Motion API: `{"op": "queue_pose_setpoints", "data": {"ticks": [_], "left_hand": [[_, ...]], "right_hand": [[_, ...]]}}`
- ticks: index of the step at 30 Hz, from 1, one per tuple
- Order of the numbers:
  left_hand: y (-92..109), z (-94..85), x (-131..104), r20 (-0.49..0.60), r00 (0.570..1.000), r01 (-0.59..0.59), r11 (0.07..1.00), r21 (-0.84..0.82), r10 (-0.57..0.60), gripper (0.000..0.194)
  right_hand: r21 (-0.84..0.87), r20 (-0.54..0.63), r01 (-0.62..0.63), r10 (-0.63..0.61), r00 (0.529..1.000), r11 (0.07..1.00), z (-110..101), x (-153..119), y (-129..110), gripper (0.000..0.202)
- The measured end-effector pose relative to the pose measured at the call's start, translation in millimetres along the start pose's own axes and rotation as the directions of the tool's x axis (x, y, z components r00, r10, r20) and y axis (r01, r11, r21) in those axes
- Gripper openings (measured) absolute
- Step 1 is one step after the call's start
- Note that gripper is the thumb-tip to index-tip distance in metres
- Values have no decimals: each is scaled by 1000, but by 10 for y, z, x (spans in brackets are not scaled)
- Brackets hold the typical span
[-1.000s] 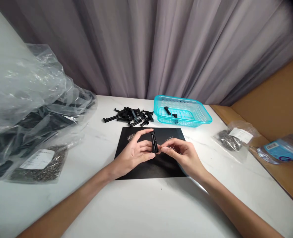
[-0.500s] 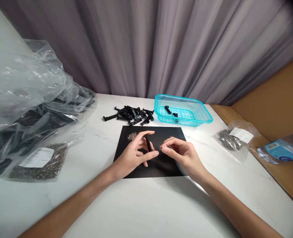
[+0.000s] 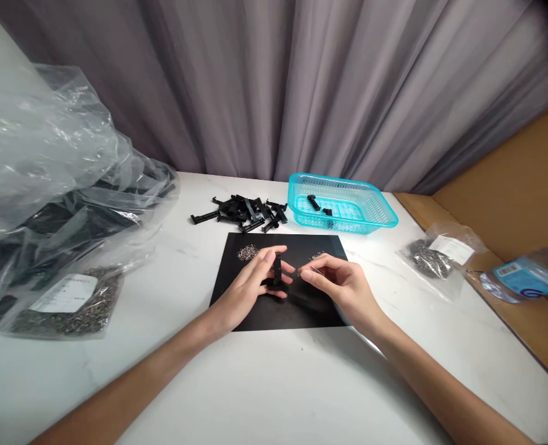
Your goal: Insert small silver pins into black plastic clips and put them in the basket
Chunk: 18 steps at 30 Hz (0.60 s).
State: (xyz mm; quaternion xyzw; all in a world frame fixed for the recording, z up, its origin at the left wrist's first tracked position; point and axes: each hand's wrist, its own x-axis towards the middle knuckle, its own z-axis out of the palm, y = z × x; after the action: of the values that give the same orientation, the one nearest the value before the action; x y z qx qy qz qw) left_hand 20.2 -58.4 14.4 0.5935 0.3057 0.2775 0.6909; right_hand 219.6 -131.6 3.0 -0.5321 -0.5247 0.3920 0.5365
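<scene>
My left hand (image 3: 250, 281) holds a narrow black plastic part (image 3: 277, 269) upright, with the fingers behind it and the thumb along its near side. Just to the right, my right hand (image 3: 341, 281) pinches a tiny, thin metal piece (image 3: 298, 273) between thumb and forefinger; its exact shape is too small to make out. A short gap separates it from the black part. Both hands are above a black mat (image 3: 255, 318). On the mat lie a small heap of metal pieces (image 3: 247, 252) at the left and another metal heap (image 3: 317, 255), partly hidden behind my right hand.
Behind the mat are a pile of black plastic parts (image 3: 241, 212) and a turquoise basket (image 3: 385, 216) with a few black parts inside. Bags of small metal pieces lie left (image 3: 86, 315) and right (image 3: 429, 259). A large clear bag (image 3: 70, 167) fills the left; a bottle (image 3: 528, 275) lies right.
My left hand has turned the black part from a slant to upright, and its thumb has moved up from the part's lower end. My right hand keeps its pinch and has barely moved.
</scene>
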Motion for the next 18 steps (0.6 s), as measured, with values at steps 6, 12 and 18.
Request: {"op": "queue_pose_setpoints", "data": {"ticks": [6, 12, 18], "left_hand": [[7, -38, 30, -9, 999, -41, 999, -24, 41, 27], [-90, -108, 7, 101, 976, -216, 889, 404, 191, 23], [-95, -104, 13, 104, 935, -336, 754, 564, 339, 20]], "right_hand": [[-51, -11, 8, -9, 1000, 999, 4, 5, -4, 26], [-6, -27, -45, 45, 999, 999, -11, 29, 9, 29], [59, 73, -127, 123, 990, 990, 23, 27, 6, 32]]}}
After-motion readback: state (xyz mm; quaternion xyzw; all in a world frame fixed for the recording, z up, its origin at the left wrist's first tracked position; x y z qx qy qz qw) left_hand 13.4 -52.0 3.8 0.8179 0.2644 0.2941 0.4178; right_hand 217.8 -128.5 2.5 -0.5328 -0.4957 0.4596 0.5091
